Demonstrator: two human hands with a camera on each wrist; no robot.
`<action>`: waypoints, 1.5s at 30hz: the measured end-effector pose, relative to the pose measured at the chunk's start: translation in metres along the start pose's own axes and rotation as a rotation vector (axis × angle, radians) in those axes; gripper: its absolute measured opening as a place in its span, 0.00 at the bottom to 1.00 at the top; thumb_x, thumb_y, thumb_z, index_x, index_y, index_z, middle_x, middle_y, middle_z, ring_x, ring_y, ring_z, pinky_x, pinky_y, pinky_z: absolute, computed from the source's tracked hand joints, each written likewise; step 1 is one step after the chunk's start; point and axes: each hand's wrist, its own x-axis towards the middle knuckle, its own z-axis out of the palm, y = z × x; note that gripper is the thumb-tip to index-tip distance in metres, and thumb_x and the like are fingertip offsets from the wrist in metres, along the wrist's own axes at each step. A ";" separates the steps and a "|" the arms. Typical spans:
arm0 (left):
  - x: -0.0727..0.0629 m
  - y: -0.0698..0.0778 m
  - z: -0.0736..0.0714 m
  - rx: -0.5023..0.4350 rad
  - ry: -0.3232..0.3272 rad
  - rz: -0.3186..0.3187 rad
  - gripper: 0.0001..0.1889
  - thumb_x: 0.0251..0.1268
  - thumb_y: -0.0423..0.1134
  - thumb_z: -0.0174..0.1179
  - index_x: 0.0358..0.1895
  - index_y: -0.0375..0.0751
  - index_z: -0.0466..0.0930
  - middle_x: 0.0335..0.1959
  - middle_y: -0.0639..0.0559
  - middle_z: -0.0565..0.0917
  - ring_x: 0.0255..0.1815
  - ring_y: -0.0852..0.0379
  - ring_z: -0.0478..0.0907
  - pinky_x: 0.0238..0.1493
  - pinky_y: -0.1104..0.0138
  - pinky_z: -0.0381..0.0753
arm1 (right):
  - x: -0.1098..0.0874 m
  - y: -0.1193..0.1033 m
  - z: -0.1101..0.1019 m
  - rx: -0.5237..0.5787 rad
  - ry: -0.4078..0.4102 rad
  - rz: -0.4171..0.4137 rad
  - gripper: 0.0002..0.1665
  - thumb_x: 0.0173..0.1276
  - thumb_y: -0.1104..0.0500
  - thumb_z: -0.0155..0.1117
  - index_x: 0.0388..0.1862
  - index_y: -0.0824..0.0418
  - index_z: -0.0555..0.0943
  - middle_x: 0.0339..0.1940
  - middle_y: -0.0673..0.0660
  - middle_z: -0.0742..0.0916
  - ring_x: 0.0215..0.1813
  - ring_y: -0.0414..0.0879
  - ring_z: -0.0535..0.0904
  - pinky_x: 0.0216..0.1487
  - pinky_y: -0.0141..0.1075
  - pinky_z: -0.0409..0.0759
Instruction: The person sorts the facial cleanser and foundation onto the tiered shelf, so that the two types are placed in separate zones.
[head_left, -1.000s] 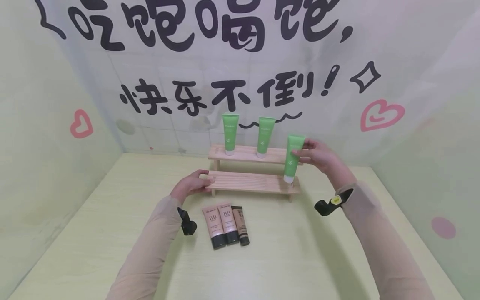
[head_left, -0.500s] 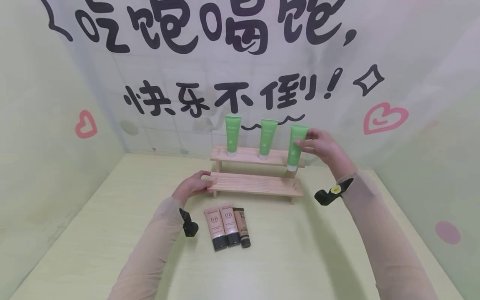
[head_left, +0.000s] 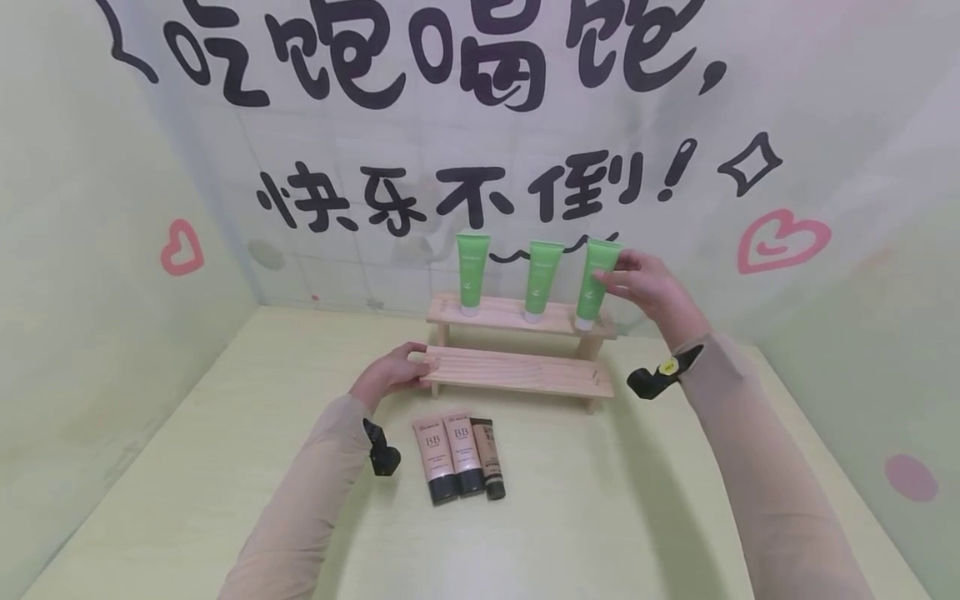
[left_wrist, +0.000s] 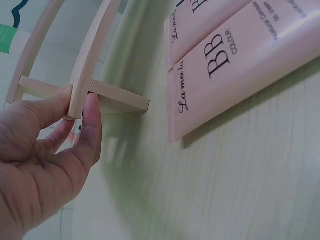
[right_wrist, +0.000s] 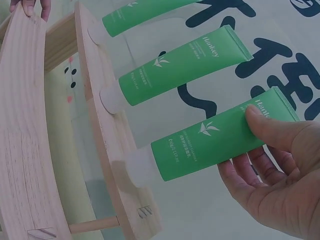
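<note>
In my right hand, thumb and fingers pinch the upper part of a green cleanser tube. Its white cap is at the right end of the upper shelf of a two-tier wooden rack, seemingly touching the board. Two more green tubes, one in the middle and one at the left, stand cap-down on that same shelf. My left hand grips the left end of the lower board between thumb and fingers.
In front of the rack, two pink BB cream tubes and a slimmer brown tube with a dark cap lie side by side on the pale table. A printed wall stands close behind the rack.
My right hand has raised the green tube from in front of the lower board and carried it back onto the upper shelf's right end. My left hand keeps its grip on the rack.
</note>
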 end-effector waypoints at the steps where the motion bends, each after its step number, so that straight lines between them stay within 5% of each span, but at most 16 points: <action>1: 0.000 0.000 0.001 -0.003 0.000 0.001 0.30 0.66 0.33 0.52 0.69 0.41 0.50 0.39 0.44 0.73 0.27 0.62 0.75 0.35 0.74 0.80 | 0.001 0.001 0.000 0.010 -0.001 -0.001 0.32 0.62 0.62 0.61 0.63 0.67 0.61 0.42 0.46 0.74 0.43 0.35 0.73 0.68 0.43 0.65; 16: -0.001 -0.002 0.009 -0.019 0.000 -0.008 0.31 0.65 0.34 0.53 0.69 0.42 0.50 0.39 0.44 0.72 0.26 0.62 0.75 0.37 0.71 0.81 | 0.005 0.011 -0.011 0.018 -0.008 -0.032 0.30 0.63 0.61 0.61 0.61 0.65 0.63 0.41 0.44 0.75 0.42 0.32 0.74 0.69 0.44 0.63; 31: 0.001 0.004 0.001 -0.031 -0.011 -0.005 0.32 0.65 0.35 0.53 0.69 0.42 0.49 0.42 0.43 0.72 0.26 0.62 0.75 0.34 0.74 0.80 | 0.005 0.019 -0.011 -0.089 -0.030 -0.147 0.25 0.64 0.58 0.60 0.57 0.64 0.67 0.41 0.42 0.76 0.46 0.34 0.72 0.70 0.47 0.60; 40: 0.001 0.003 -0.001 -0.030 -0.006 -0.015 0.32 0.66 0.35 0.53 0.69 0.43 0.49 0.40 0.44 0.72 0.26 0.62 0.75 0.36 0.73 0.81 | 0.009 0.023 -0.013 -0.055 -0.071 -0.086 0.33 0.67 0.56 0.56 0.66 0.63 0.58 0.52 0.51 0.73 0.48 0.34 0.73 0.69 0.44 0.63; 45: 0.001 0.000 -0.001 -0.024 0.000 -0.023 0.32 0.66 0.35 0.53 0.69 0.43 0.50 0.40 0.45 0.72 0.25 0.63 0.75 0.37 0.73 0.81 | 0.013 0.027 -0.010 -0.029 -0.082 -0.069 0.36 0.67 0.55 0.55 0.69 0.64 0.53 0.60 0.59 0.69 0.59 0.44 0.69 0.68 0.44 0.64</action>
